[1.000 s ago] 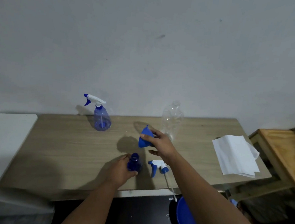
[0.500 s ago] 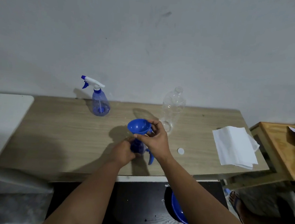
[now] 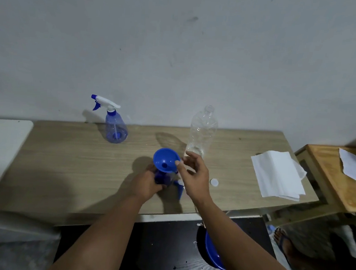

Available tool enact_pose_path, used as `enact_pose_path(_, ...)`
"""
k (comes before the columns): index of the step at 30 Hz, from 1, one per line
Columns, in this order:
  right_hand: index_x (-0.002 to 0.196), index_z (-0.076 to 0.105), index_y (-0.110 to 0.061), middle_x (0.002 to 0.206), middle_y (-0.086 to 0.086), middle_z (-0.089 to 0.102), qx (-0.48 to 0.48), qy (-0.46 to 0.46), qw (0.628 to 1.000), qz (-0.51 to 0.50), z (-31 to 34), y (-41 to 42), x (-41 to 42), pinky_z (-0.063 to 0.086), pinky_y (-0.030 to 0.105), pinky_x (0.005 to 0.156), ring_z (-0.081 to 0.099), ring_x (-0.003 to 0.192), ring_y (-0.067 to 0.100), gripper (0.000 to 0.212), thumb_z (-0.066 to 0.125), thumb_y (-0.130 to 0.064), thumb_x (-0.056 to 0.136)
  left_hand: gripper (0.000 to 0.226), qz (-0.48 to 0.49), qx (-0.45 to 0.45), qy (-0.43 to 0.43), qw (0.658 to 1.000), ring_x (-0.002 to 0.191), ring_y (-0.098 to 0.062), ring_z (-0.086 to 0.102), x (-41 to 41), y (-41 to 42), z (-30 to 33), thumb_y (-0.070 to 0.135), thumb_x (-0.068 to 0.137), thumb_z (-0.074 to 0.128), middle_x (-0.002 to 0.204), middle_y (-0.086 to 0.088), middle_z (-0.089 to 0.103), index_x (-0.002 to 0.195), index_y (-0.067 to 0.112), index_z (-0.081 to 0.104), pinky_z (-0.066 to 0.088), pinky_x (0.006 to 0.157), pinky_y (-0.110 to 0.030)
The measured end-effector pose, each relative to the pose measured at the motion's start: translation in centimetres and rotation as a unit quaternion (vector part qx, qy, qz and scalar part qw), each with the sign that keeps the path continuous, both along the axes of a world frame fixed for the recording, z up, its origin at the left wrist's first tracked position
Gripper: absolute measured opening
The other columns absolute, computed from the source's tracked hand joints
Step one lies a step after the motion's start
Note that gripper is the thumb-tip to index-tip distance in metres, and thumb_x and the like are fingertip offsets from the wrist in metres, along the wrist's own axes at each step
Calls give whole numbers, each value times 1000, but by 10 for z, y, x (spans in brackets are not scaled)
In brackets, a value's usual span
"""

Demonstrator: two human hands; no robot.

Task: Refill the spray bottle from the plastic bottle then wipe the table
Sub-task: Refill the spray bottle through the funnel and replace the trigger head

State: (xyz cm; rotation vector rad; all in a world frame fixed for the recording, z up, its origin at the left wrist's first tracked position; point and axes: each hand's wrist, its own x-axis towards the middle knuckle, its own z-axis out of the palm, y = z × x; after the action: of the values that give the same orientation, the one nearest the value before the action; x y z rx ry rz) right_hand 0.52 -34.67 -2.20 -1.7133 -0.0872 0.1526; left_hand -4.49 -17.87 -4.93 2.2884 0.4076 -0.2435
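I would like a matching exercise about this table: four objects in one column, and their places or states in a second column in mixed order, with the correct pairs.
Column 1
1. blue funnel
2. plastic bottle
3. white cap
4. paper towels

Column 2
A. lies flat, right of the right hand
B. stacked near the table's right end
C. sits in the spray bottle that the left hand grips
D. stands upright, uncapped

Pairs: 1-C, 2-D, 3-A, 4-B

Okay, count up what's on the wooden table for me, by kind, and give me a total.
Spray bottles: 2, one standing at the back, one gripped by the left hand
Clear plastic bottle: 1
Blue funnel: 1
Detached spray head: 1
White cap: 1
Stack of white paper towels: 1
Total: 7
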Motion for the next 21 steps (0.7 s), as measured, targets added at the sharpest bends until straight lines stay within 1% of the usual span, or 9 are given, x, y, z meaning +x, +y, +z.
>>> enact_pose_path(2,117,66,-30,104,-2,72,-2,-31,997,-74,7,-9,8,59,53,93,69,104,10,32,82,-26,89,59,6,-1,-15,1000,92,-16,64,0,1,0,30,71,88,114,7,63,122,20,61,48,74,-28)
enact_pose_path(4,117,60,-33,108,-1,67,-13,-55,990,-131,18,-14,20,57,48,92,64,105,10,40,84,-21,87,68,8,-1,-11,1000,98,-17,65,-4,3,3,36,67,90,123,8,61,125,21,59,47,78,-30)
enact_pose_path(6,131,51,-36,127,-2,60,-45,-72,985,-152,30,-16,38,51,43,103,56,121,13,66,90,-30,78,79,15,-12,-15,1000,104,-16,64,-9,5,6,40,66,91,125,8,60,132,24,53,44,78,-27)
enact_pose_path(9,159,26,-35,160,2,36,-108,-41,988,-105,48,-11,73,36,45,120,33,150,23,117,97,-45,67,109,53,-44,-33,997,127,-16,55,-17,9,15,48,60,92,144,9,52,151,28,35,43,93,-27)
enact_pose_path(11,163,20,-34,165,3,29,-137,-32,988,-69,56,-6,92,33,50,122,27,154,26,127,98,-50,63,126,68,-73,-40,994,140,-13,42,-19,10,23,48,58,94,155,13,40,159,29,21,36,102,-25)
enact_pose_path(13,159,31,-31,162,-1,37,-143,-46,987,-48,56,-3,104,36,49,122,34,151,22,116,97,-49,65,133,67,-96,-55,992,146,-10,32,-18,10,30,47,56,96,160,14,32,160,32,14,30,107,-24)
enact_pose_path(16,145,45,-27,152,-7,55,-112,-66,989,-64,47,-2,102,44,43,117,51,141,14,90,95,-42,72,133,64,-94,-65,991,148,-8,29,-16,12,37,52,54,95,162,16,28,159,34,16,29,111,-26)
enact_pose_path(19,136,48,-31,135,-8,65,-64,-79,991,-92,45,-9,90,49,41,111,60,128,7,79,95,-38,72,129,61,-100,-76,990,145,-7,35,-15,13,44,56,52,93,160,15,34,157,34,23,34,115,-32)
enact_pose_path(21,134,50,-34,124,-9,66,-27,-88,990,-107,54,-16,84,52,36,106,62,120,4,77,96,-38,72,118,56,-97,-84,990,139,-6,42,-15,14,47,54,55,93,152,15,45,154,35,31,39,110,-32)
